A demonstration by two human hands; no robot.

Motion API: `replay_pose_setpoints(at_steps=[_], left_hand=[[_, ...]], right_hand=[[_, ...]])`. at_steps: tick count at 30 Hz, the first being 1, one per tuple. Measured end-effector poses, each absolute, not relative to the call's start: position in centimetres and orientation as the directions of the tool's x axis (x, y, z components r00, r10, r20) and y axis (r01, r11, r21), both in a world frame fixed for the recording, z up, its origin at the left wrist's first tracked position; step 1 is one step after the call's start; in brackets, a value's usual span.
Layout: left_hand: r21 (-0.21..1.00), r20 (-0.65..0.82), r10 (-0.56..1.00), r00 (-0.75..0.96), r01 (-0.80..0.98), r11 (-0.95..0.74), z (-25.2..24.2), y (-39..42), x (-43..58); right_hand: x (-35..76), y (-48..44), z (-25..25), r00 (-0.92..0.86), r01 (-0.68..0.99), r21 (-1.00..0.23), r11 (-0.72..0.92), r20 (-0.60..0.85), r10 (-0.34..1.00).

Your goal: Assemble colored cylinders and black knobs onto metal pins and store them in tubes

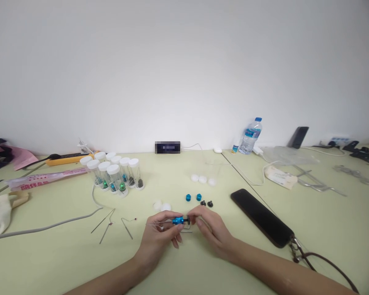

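In the head view, my left hand (pixel 161 233) pinches a small blue metal part (pixel 177 221) between thumb and fingers. Thin metal wire juts from the part's left end, and a black screw-like piece (pixel 186 220) sits at its right end. My right hand (pixel 213 231) is close beside that black end, its fingers curved and thumb slightly apart; whether a fingertip touches it I cannot tell. A thin bent metal rod (pixel 187 232) shows just below, between the hands. Beyond them lie two blue parts (pixel 188 197) and two black pieces (pixel 210 203).
Several clear tubes with white caps (pixel 113 169) stand at the left. Bent wires (pixel 128 228) and a grey cable (pixel 52 226) lie nearby. White caps (pixel 203 179) are beyond the hands. On the right are a phone (pixel 261 218) with a strap and a water bottle (pixel 251 136).
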State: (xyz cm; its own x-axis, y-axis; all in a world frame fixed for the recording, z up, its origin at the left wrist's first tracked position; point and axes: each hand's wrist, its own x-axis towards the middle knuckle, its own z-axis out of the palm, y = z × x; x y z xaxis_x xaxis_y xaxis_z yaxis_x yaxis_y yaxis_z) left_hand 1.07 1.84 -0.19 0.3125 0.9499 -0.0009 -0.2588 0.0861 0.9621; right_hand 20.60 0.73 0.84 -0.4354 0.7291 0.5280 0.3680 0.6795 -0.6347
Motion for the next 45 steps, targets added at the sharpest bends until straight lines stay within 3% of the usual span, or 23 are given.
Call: replay_pose_setpoints(at_steps=[9,23,45], left_hand=[[0.964,-0.010,0.955,0.298,-0.250,0.088,-0.59,1.69,1.08],[0.963,0.019,0.956,0.292,-0.261,0.061,-0.01,1.52,0.94],[0.965,0.020,0.954,0.300,-0.255,0.060,-0.10,1.55,0.83]], right_hand=[[20.47,0.84,0.69,-0.421,0.371,-0.589,0.718,0.582,0.696],[20.50,0.86,0.65,-0.370,0.374,-0.653,0.659,0.546,0.751],[20.53,0.95,0.35,-0.403,0.346,-0.649,0.678,0.549,0.732]])
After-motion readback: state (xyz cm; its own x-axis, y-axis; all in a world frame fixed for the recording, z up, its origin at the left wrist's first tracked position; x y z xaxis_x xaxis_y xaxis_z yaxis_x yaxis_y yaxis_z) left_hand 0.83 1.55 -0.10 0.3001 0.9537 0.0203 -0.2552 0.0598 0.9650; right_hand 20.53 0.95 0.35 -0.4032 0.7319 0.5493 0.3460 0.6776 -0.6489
